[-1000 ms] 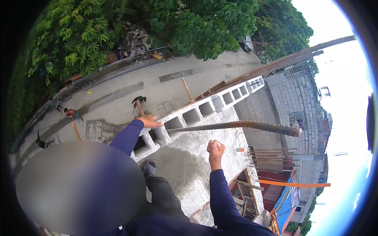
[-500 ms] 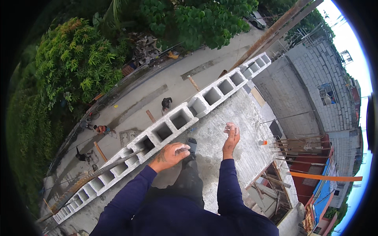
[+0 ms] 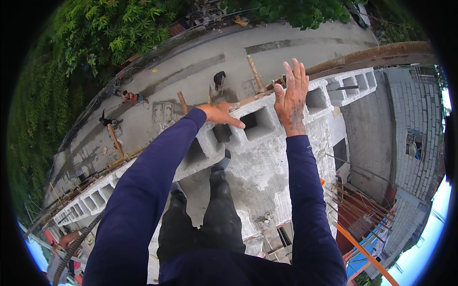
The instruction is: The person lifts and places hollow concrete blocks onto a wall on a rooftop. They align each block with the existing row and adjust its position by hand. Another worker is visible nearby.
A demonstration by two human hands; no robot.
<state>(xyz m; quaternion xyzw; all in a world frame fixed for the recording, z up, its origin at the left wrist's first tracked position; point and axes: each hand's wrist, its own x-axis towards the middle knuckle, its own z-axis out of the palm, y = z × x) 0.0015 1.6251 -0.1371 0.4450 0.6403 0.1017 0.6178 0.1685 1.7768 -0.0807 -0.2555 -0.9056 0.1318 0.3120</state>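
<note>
A grey hollow concrete block (image 3: 275, 125) lies in a row along the wall's top, its cells facing up. At its left end is my left hand (image 3: 222, 115), thumb and fingers spread over the block's upper edge. My right hand (image 3: 292, 102) is raised flat by the block's right part, fingers stretched upward and palm turned away; whether it touches the block I cannot tell. Nothing is held in it. Another hollow block (image 3: 210, 148) sits left of my left hand, close above my feet, partly covered by my left sleeve.
Beyond the blocks the wall drops to a street (image 3: 191, 86) with several people far below. Wooden posts (image 3: 255, 72) and a rusty beam (image 3: 367, 56) stand along the outer side. A rebar (image 3: 76, 245) curves at lower left. Rough concrete slab (image 3: 257, 186) lies under me.
Both hands have moved forward and up to the block row, the left one landing on a block. My right fingers have straightened. The view has shifted, and both my legs now show.
</note>
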